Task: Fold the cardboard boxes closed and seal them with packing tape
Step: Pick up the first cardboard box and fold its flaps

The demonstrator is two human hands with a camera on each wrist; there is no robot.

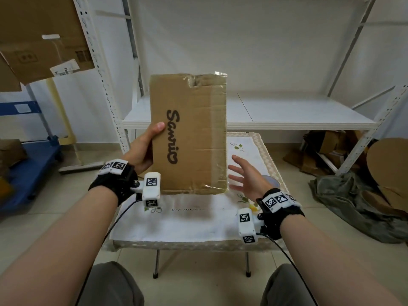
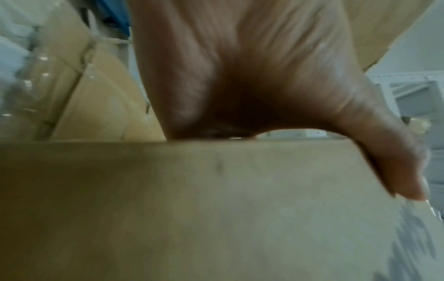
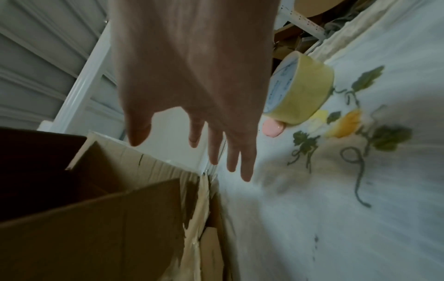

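At frame centre, above the cloth-covered table: cardboard box held upright, gripped at its left edge by the left hand, thumb on the printed face. Just right of the box, right hand spread wide, holding nothing. Right of that hand, on the table, tape roll.
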